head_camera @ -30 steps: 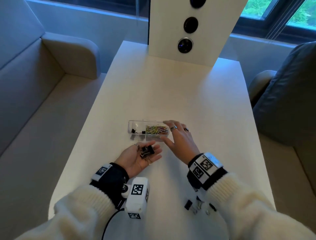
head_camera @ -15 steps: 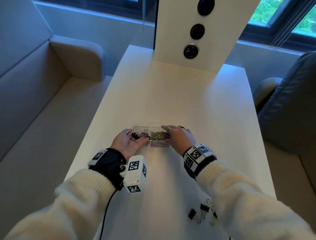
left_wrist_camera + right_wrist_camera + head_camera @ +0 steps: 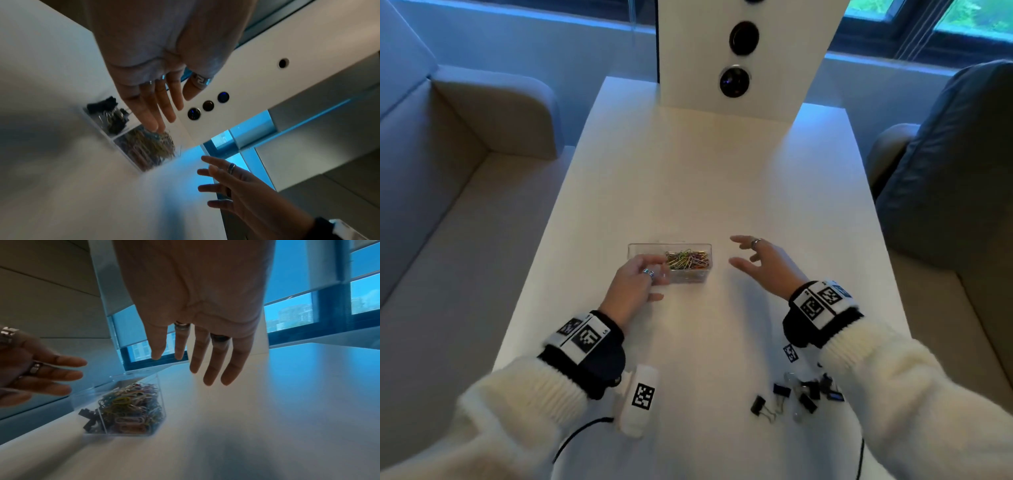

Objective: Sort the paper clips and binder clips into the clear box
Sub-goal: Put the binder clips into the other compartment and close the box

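The clear box [image 3: 671, 245] stands mid-table. Its right compartment holds several coloured paper clips [image 3: 688, 261], and its left one holds black binder clips [image 3: 112, 113]. My left hand [image 3: 642, 275] hovers over the left compartment, palm down. The left wrist view shows its fingers [image 3: 158, 110] straight and empty. My right hand [image 3: 751, 258] is open in the air just right of the box, fingers [image 3: 207, 363] spread and holding nothing. The right wrist view also shows the box [image 3: 161, 392] with the paper clips [image 3: 131, 408] beside the binder clips [image 3: 90, 418].
Several loose black binder clips [image 3: 796, 397] lie near the table's front edge, under my right forearm. A white upright panel with round sockets [image 3: 736, 58] stands at the table's far end. Sofas flank the white table [image 3: 688, 171] on both sides.
A second ago my left palm held binder clips and my right hand touched the box. The left hand then went over the box. Now it is empty, and the right hand has drawn away rightward.
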The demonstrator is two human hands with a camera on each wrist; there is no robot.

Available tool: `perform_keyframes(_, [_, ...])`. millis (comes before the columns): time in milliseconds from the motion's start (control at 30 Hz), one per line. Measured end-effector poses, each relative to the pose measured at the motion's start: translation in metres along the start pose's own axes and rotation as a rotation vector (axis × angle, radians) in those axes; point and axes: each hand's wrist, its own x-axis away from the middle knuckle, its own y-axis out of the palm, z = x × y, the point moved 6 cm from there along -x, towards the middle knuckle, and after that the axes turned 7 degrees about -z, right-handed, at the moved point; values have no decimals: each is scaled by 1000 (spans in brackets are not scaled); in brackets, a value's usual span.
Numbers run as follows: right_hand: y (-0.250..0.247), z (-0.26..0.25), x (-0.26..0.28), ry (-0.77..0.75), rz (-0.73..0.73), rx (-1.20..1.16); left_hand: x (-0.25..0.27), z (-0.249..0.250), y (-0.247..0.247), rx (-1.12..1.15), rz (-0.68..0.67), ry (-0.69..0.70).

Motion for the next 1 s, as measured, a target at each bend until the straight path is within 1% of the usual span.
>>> perform_keyframes(100, [-3,40,32,126,-80,-48,3,-15,33,-204,-198,-58])
perform_keyframes(200, [6,79,67,235,-209,5,9,-38,70,-428,-406,-72])
perform_keyframes(300, [20,110,98,336,-289,49,20,-65,111,-782,-626,10])
perform_keyframes(367, [32,121,111,358,-323,58,33,-81,137,-999,-767,84])
perform_keyframes(433, [40,126,119,353,-296,54,45,-95,157,-1133,-863,140])
perform_keyframes(500, [41,132,122,348,-207,38,54,-107,170,-1249,-922,195])
perform_keyframes(567, [39,137,123,336,-103,45,58,-116,177,-1340,-949,261])
perform_keyframes(633, [37,141,123,342,-31,97,58,-121,181,-1383,-936,322])
perform_keyframes(700, [37,145,123,346,-24,145,56,-123,181,-1396,-904,362])
perform_keyframes(767, [38,149,122,343,-42,121,54,-125,179,-1413,-896,379])
perform_keyframes(867, [37,154,119,347,-26,78,52,-127,172,-1420,-893,395])
perform_keyframes(933, [37,156,116,356,-28,60,47,-125,165,-1371,-848,407])
perform_keyframes(1000, [37,157,115,361,-36,42,38,-119,152,-1173,-760,374])
